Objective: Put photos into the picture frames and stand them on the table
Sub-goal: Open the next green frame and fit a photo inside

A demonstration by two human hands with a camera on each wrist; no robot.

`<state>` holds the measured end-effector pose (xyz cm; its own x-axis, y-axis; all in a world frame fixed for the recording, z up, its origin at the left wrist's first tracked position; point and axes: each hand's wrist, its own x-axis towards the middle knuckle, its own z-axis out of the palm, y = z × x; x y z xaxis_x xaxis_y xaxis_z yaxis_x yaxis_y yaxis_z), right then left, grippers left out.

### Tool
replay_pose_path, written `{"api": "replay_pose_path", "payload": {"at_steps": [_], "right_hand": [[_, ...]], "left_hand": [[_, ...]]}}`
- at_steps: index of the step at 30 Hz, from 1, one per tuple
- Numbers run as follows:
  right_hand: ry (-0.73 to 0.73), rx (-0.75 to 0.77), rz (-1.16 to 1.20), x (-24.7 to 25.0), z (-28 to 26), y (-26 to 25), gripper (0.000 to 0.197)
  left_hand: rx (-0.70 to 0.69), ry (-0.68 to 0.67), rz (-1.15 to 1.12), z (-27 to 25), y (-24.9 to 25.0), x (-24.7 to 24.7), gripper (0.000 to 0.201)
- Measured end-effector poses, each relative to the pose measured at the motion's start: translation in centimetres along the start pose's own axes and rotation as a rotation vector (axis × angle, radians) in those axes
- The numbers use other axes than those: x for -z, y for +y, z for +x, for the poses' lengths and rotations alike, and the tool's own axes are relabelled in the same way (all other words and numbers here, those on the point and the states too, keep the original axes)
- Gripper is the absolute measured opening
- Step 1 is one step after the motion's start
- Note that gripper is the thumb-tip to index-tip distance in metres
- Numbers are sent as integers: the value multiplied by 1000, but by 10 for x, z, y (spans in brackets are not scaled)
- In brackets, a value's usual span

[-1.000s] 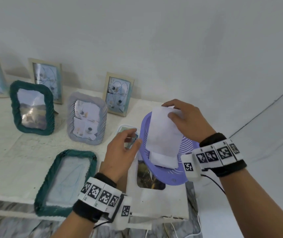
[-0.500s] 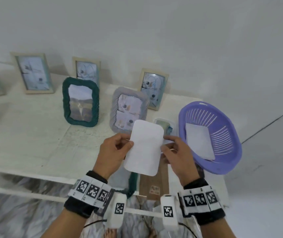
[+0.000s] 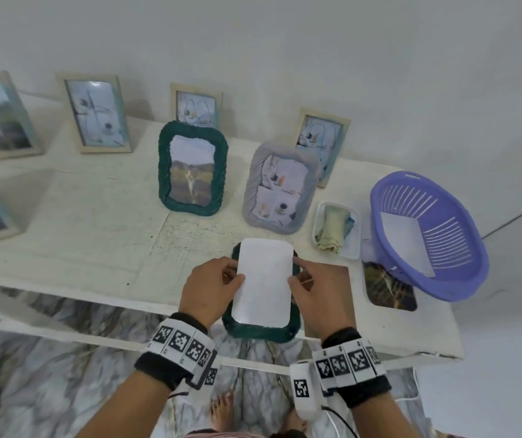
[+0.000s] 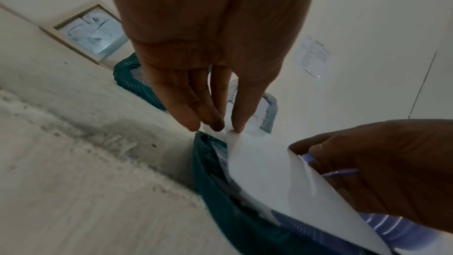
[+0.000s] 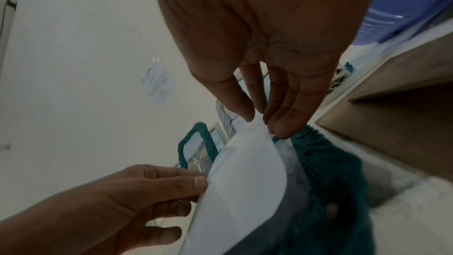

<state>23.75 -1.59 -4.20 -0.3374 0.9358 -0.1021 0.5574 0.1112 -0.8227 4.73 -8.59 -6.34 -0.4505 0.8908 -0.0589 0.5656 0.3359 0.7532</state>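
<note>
A white photo (image 3: 262, 281), blank side up, is held just over a green braided frame (image 3: 261, 331) that lies flat at the table's front edge. My left hand (image 3: 221, 279) pinches the photo's left edge and my right hand (image 3: 304, 279) pinches its right edge. The left wrist view shows the left fingers (image 4: 215, 123) on the photo's (image 4: 269, 172) corner above the green frame (image 4: 220, 191). In the right wrist view the right fingers (image 5: 277, 123) grip the photo (image 5: 245, 181) over the same frame (image 5: 326, 172). Whether the photo touches the frame is not clear.
A brown backing board (image 3: 332, 295) lies right of the flat frame. A purple basket (image 3: 427, 235) with a white photo sits at the right, partly on a dark photo (image 3: 389, 289). A small white tray (image 3: 337, 229) holds a cloth. Several filled frames stand behind, including a green one (image 3: 193, 167) and a grey one (image 3: 280, 191).
The right hand carried the photo from the purple basket to the left. Both hands now hold it and have lowered it over the flat green frame.
</note>
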Motion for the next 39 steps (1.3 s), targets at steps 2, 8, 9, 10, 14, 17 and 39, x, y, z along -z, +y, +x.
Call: {"api": "replay_pose_path", "payload": {"at_steps": [2,8,9,10,14,17,39], "right_hand": [[-6,-8,-43,-4,0,0,38],[-53,-42,-174,-11,1,0,41],[-58,-39,-202,-12,1,1,41],[-58,-34,-226,-13,1,2,39],[-64,-25,-273,-17,3,7,36],[-61,-13,-306,-19,2,9,40],[149,-3,-515,5,-11,12,26]], "left_hand": [[-11,-11,45,1,-2,2,18],[-4,-65,137,3,-5,0,19],[-8,-74,144,3,-6,-2,20],[-13,-80,150,4,-8,-3,22],[-31,-85,158,4,-11,-8,30],[-48,-97,158,5,-13,-10,38],[-161,-17,67,12,-35,-1,38]]}}
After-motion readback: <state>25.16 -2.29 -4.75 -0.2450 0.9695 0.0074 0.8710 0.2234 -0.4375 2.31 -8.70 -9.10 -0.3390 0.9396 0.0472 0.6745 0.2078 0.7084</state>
